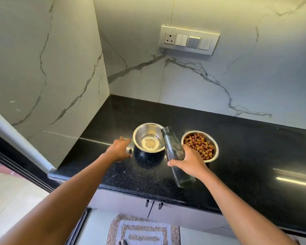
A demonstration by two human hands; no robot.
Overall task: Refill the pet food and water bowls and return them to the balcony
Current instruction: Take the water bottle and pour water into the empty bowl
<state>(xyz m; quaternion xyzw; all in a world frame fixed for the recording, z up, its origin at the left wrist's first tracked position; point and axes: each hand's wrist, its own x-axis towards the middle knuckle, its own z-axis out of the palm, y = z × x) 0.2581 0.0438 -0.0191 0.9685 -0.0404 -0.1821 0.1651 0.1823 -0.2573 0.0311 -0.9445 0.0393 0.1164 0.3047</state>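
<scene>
Left hand (119, 149) with fingers spread and loose just beside the steel water bowl (149, 137) on the black counter (245, 156), right hand (189, 160) gripping a clear bottle (173, 151), uncapped neck tilted up-left over the bowl's rim, base toward the person, kibble bowl (200, 145) right of it.

Two steel bowls (149, 137) (200, 145) and a tilted bottle (173, 152) crowd the black counter (254, 156) centre. Its right side lies open. Marble walls (51, 59) close the left and back.
</scene>
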